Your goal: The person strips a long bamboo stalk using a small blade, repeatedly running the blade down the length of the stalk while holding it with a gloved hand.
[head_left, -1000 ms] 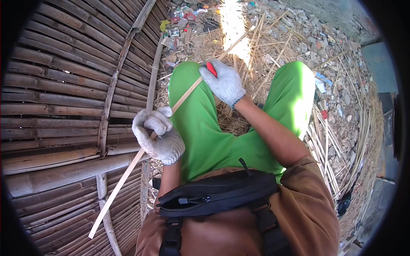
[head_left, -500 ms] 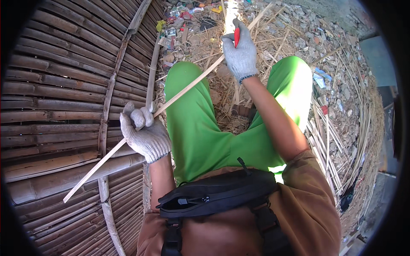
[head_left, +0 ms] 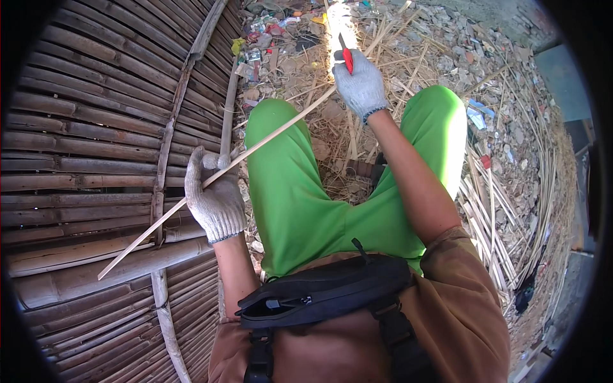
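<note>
A long, pale bamboo strip [head_left: 274, 133] slants from lower left to upper right, across my left knee. My left hand [head_left: 220, 199], in a whitish knit glove, supports it loosely, with the strip over the palm and the fingers partly uncurled. My right hand [head_left: 359, 84], also gloved, is closed around the red handle of a knife [head_left: 347, 60], whose dark narrow blade points away from me into bright sunlight. The strip runs to the right hand, which hides part of it. Whether the blade touches the strip cannot be made out.
A bamboo slat wall [head_left: 96, 140] rises close on my left. Litter and rubble [head_left: 274, 32] cover the ground ahead. More cut strips [head_left: 488, 217] lie at my right, near a blue-and-white scrap [head_left: 479, 113]. A black waist bag [head_left: 325, 290] sits at my lap.
My left fingers have loosened from their curl around the strip, and its near end has risen slightly. My right hand has turned, so the knife's handle and blade show more.
</note>
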The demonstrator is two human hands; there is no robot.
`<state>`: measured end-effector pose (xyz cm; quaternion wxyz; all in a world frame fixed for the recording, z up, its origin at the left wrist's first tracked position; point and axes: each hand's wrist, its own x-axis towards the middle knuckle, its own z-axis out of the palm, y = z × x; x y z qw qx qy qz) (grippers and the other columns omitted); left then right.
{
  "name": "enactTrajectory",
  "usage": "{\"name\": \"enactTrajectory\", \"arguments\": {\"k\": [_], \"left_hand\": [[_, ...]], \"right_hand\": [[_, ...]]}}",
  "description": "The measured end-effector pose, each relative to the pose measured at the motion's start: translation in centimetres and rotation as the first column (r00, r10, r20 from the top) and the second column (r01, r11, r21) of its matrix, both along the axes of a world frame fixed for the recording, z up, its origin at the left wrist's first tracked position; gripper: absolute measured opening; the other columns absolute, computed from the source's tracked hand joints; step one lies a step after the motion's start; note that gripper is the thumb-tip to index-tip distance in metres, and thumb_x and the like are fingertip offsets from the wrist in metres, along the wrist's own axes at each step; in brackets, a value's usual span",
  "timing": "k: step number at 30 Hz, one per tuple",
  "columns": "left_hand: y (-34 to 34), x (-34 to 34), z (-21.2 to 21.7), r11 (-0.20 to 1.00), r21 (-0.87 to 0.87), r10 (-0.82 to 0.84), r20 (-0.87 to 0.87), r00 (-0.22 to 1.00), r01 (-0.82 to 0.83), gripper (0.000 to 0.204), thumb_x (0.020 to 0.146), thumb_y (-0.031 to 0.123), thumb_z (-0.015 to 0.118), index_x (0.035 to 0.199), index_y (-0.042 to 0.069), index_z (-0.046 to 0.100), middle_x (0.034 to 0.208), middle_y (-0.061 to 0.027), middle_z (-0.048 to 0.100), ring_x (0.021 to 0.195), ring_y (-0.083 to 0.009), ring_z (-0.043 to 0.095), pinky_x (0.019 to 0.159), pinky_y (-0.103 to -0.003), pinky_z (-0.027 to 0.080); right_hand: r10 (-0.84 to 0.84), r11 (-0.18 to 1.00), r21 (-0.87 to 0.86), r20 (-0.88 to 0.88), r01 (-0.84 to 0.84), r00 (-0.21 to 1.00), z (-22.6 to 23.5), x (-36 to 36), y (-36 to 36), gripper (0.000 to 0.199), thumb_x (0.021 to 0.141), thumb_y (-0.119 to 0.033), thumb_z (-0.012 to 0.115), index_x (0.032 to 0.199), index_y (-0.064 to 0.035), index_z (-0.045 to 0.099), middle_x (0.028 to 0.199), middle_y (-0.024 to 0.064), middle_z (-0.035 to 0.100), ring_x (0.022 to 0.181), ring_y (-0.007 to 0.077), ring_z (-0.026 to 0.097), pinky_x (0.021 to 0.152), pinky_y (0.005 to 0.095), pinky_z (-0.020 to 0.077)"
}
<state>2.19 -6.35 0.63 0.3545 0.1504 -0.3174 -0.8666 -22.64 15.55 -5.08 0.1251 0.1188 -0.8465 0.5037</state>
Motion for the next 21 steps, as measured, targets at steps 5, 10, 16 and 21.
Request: {"name": "enactTrajectory", "arguments": {"k": [5,10,16,21], "left_hand": [[0.1,1.0,-0.1,0.959,-0.233,-0.125,0.158,0.98,0.16,0.038,0.106,0.026,0.066,0.132,-0.002,0.065,0.104,-0.0131,0.072,0.076,-0.0203,0.061,0.077,-0.038,0.057],[3.8,-1.4,-0.2,0.965,-0.141,-0.21,0.103,0.972,0.223,0.041,0.107,0.029,0.069,0.133,-0.001,0.061,0.108,-0.0138,0.071,0.08,-0.0205,0.066,0.07,-0.032,0.055],[3.0,1.1,0.2,0.95,-0.256,-0.172,0.042,0.984,0.177,0.047,0.109,0.032,0.064,0.143,0.0,0.056,0.1,-0.0126,0.069,0.07,-0.0231,0.061,0.065,-0.038,0.052],[1.4,2.9,0.3,0.921,-0.357,-0.188,-0.055,0.981,0.156,0.039,0.112,0.028,0.059,0.14,0.001,0.059,0.088,-0.0054,0.062,0.066,-0.0195,0.053,0.064,-0.036,0.047]], "right_hand": [[-0.03,0.976,-0.216,0.03,0.036,0.999,1.0,-1.4,0.9,0.037,0.099,-0.033,0.067,0.121,-0.0038,0.07,0.1,0.0217,0.076,0.093,0.036,0.076,0.085,0.0441,0.0589],[0.308,0.851,-0.486,0.156,-0.198,0.939,2.3,3.4,-2.4,0.024,0.103,-0.017,0.064,0.121,-0.0035,0.07,0.096,0.0101,0.076,0.09,0.02,0.076,0.084,0.0346,0.0599],[0.158,0.936,-0.32,0.011,-0.146,0.987,1.9,-0.4,0.1,0.024,0.105,-0.019,0.061,0.121,-0.0028,0.07,0.101,0.0132,0.078,0.09,0.0212,0.08,0.082,0.0354,0.0615],[0.096,0.989,-0.112,-0.013,-0.097,0.995,2.1,-1.8,-0.5,0.047,0.107,-0.039,0.058,0.132,0.0007,0.061,0.108,0.0237,0.078,0.096,0.0382,0.079,0.087,0.048,0.0611]]}}
